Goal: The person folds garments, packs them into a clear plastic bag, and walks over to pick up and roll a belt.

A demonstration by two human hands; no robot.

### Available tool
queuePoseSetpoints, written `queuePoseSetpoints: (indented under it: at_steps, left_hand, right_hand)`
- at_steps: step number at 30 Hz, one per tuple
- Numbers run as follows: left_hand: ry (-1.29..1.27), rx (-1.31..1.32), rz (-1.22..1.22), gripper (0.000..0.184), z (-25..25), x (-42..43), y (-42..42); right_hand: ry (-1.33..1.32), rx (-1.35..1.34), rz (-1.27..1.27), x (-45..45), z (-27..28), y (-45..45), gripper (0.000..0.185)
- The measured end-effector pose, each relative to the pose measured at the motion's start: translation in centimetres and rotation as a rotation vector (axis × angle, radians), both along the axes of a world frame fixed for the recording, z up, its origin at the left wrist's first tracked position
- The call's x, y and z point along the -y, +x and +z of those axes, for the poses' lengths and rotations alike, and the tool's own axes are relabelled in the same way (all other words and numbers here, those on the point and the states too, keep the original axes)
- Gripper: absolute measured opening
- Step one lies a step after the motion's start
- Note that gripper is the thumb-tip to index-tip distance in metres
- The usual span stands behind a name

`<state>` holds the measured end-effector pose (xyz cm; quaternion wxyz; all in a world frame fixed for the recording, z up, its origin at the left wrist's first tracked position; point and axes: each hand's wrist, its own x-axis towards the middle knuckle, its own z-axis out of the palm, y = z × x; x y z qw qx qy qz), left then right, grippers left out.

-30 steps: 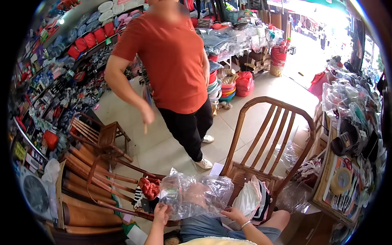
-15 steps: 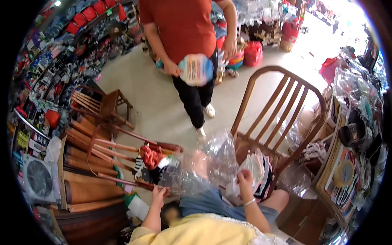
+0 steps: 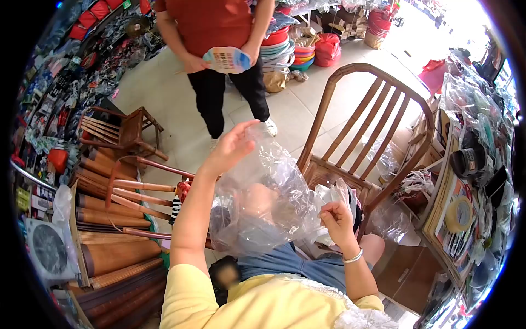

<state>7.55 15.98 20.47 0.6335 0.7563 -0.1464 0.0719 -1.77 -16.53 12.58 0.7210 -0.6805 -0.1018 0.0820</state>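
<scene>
A large clear plastic bag (image 3: 263, 197) is spread out above my lap, wrinkled and see-through. My left hand (image 3: 234, 149) is raised at the bag's upper left edge, its fingers partly spread against the film. At the bag's right edge my right hand (image 3: 335, 218) pinches the plastic, and a bracelet circles that wrist. Folded white and dark cloth (image 3: 324, 194) lies on the wooden chair (image 3: 359, 178) just beyond my right hand. Red fabric (image 3: 183, 189) shows beside my left forearm, which hides part of it.
A person in a red shirt (image 3: 211, 24) stands in front, holding a round fan (image 3: 227, 60). A small wooden chair (image 3: 130, 131) and rolled mats (image 3: 118, 257) are at left. On the right, a table (image 3: 438, 247) bears a tape roll (image 3: 459, 214).
My left hand has risen and moved forward, lifting the bag's left side, which spreads taller. The person in red has shifted left and now holds the fan with both hands.
</scene>
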Motion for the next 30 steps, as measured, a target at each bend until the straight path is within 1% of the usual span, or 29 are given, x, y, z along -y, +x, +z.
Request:
queuePoseSetpoints:
  at_steps: [1, 2, 3, 4, 5, 6, 7, 8, 9, 10, 11, 13, 14, 15, 17, 18, 19, 20, 21, 22, 23, 25, 27, 28, 29, 30]
  left_hand:
    - [-0.027, -0.091, -0.029, 0.03, 0.0, 0.3, 0.9]
    - [-0.053, -0.183, -0.059, 0.02, -0.2, 0.6, 1.3]
    - [-0.054, -0.185, -0.065, 0.02, -0.2, 0.5, 1.3]
    - [-0.065, -0.114, 0.056, 0.016, -0.3, 0.2, 1.2]
    - [-0.074, -0.043, 0.179, 0.017, -0.4, 0.1, 1.1]
    - [-0.05, -0.036, 0.224, 0.017, -1.0, 0.4, 0.8]
    - [-0.048, -0.039, 0.219, 0.017, -1.4, 0.6, 0.6]
    - [-0.107, -0.021, 0.25, 0.016, -1.9, 0.6, 0.4]
    - [-0.165, 0.001, 0.281, 0.016, -1.9, 0.7, 0.4]
    - [-0.171, 0.056, 0.297, 0.015, -1.9, 0.7, 0.5]
    - [-0.168, 0.058, 0.29, 0.015, -1.8, 0.8, 0.5]
    - [-0.159, 0.061, 0.369, 0.015, -1.6, 1.2, 0.4]
    - [-0.163, 0.064, 0.382, 0.014, -1.3, 1.4, 0.5]
    - [-0.161, 0.062, 0.373, 0.014, -1.1, 1.2, 0.6]
    - [-0.077, 0.05, 0.367, 0.015, -0.7, -0.4, 0.5]
    - [-0.183, 0.076, 0.484, 0.017, -0.5, -2.0, 1.0]
    - [-0.291, 0.102, 0.602, 0.018, 0.1, -3.6, 1.3]
    - [-0.33, 0.115, 0.684, 0.021, 0.5, -4.8, 1.2]
    - [-0.263, 0.13, 0.645, 0.02, 0.7, -5.1, 0.9]
    - [-0.227, 0.128, 0.615, 0.019, 0.3, -4.7, 0.9]
    - [-0.189, 0.122, 0.587, 0.019, -0.2, -4.1, 0.7]
    - [-0.215, 0.105, 0.594, 0.019, -1.4, -3.0, 0.9]
    - [-0.24, 0.089, 0.596, 0.019, -2.3, -2.1, 1.0]
    - [-0.263, 0.071, 0.578, 0.019, -2.6, -1.7, 0.9]
    - [-0.286, 0.052, 0.56, 0.019, -2.8, -1.4, 0.7]
    - [-0.279, 0.043, 0.568, 0.02, -2.9, -1.1, 0.5]
  right_hand:
    - [0.001, -0.004, 0.01, 0.1, 0.4, -0.1, 0.008]
    - [-0.088, 0.024, -0.04, 0.7, 0.4, -0.1, 0.007]
    - [-0.175, 0.053, -0.089, 1.5, 0.4, 0.1, 0.007]
    - [-0.02, 0.069, -0.228, 2.0, 1.0, 0.6, 0.007]
    - [0.039, 0.094, -0.254, 2.7, 1.3, 1.4, 0.007]
    - [0.038, 0.083, -0.259, 3.2, 1.4, 2.0, 0.008]
    - [0.038, 0.068, -0.267, 3.4, 1.5, 2.4, 0.009]
    - [0.04, 0.067, -0.274, 3.3, 1.5, 2.8, 0.009]
    - [0.176, 0.018, -0.32, 3.2, 1.3, 3.3, 0.011]
    - [0.312, -0.031, -0.364, 3.0, 1.4, 3.8, 0.015]
    - [0.315, -0.029, -0.37, 2.6, 1.6, 3.9, 0.015]
    - [0.413, -0.052, -0.332, 0.7, 2.4, 3.7, 0.022]
    - [0.372, -0.061, -0.406, -0.2, 2.2, 3.8, 0.021]
    - [0.374, -0.061, -0.415, 0.5, 1.7, 4.3, 0.021]
    - [0.244, -0.021, -0.462, 3.3, 0.9, 5.5, 0.015]
    - [0.498, -0.015, -0.511, 4.1, 1.4, 6.4, 0.015]
    - [0.622, -0.037, -0.531, 6.4, 1.5, 7.1, 0.018]
    - [0.663, -0.024, -0.551, 7.8, 1.5, 7.2, 0.018]
    - [0.704, -0.008, -0.568, 8.7, 1.7, 7.4, 0.02]
    - [0.653, 0.009, -0.523, 8.4, 1.2, 7.5, 0.024]
    - [0.564, -0.032, -0.477, 7.6, 0.5, 7.1, 0.032]
    - [0.488, -0.12, -0.357, 3.8, 1.4, 7.0, 0.039]
    - [0.392, -0.094, -0.321, 1.0, 1.1, 7.3, 0.045]
    - [0.395, -0.095, -0.327, -0.3, 1.3, 7.5, 0.045]
    - [0.394, -0.122, -0.364, -1.5, 1.6, 7.9, 0.038]
    - [0.396, -0.133, -0.388, -1.6, 1.8, 8.5, 0.035]
